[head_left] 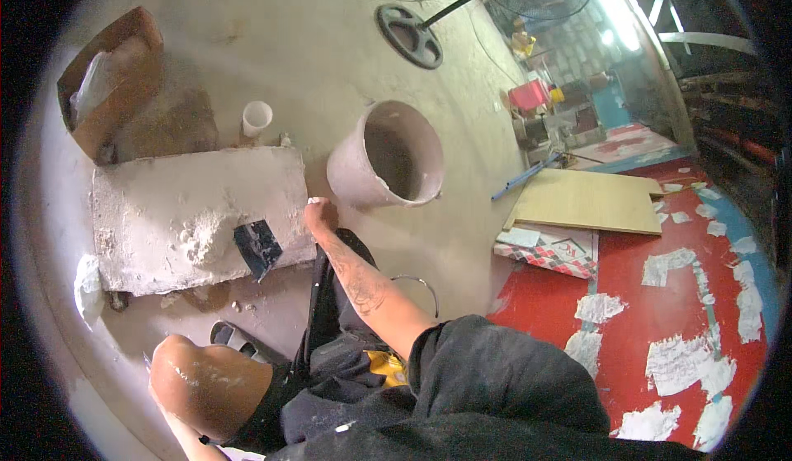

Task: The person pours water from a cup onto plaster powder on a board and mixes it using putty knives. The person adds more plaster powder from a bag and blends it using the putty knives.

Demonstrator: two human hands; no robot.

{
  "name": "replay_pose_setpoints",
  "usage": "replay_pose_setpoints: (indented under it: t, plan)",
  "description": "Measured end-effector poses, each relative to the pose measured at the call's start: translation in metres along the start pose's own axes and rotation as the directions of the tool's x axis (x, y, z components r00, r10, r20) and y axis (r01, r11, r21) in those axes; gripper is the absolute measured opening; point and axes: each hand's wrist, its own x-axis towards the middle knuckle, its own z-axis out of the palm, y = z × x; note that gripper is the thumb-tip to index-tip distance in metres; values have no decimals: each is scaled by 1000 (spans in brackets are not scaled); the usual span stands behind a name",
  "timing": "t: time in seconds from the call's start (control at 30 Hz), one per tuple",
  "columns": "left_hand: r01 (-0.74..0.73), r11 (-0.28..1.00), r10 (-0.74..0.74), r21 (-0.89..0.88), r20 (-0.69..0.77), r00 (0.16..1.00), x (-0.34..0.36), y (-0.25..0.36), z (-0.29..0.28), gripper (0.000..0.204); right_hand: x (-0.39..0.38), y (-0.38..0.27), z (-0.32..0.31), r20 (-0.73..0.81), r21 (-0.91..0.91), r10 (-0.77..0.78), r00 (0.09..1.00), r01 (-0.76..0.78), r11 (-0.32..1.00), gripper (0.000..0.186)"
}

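Observation:
My right hand (322,217) is closed at the right edge of a white-crusted board (157,189), with a small white bit showing at the thumb. What it grips, if anything, is too small to name. On the board sit a heap of white powdery paste (202,238) and a dark flat square piece (258,245), which overhangs the near edge. A big whitish bucket (351,168) stands just right of the hand, its inside greyish. Beyond the board is a small white cup (257,115). My left hand does not show; my bent knee (206,378) is at lower left.
An open cardboard box (136,40) with clear plastic inside stands far left. A black fan base (410,36) is at the back. To the right lie a plywood sheet (586,201), a checkered carton (553,251) and a red panel (619,279) patched with white filler.

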Motion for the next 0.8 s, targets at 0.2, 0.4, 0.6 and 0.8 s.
replay_pose_setpoints:
  t: [0.2, 0.4, 0.6, 0.8]
  plan:
    - [-32, 998, 34, -52, 32, 999, 3, -1, -31, 46, 19, 23, 32, 108, 111, -279, 954, 267, 957, 14]
    - [-73, 997, 76, -28, 94, 993, 9, 19, -37, 46, 4, 17, 53, 446, 274, -451, 773, 362, 891, 19]
    - [-22, 997, 22, -78, 6, 1000, -21, 15, -48, 45, -99, -27, 20, 313, 76, -394, 864, 391, 917, 93]
    - [-14, 997, 14, -82, -10, 1000, -34, 22, -52, 44, -119, -37, 16, 248, 40, -302, 921, 301, 953, 88]
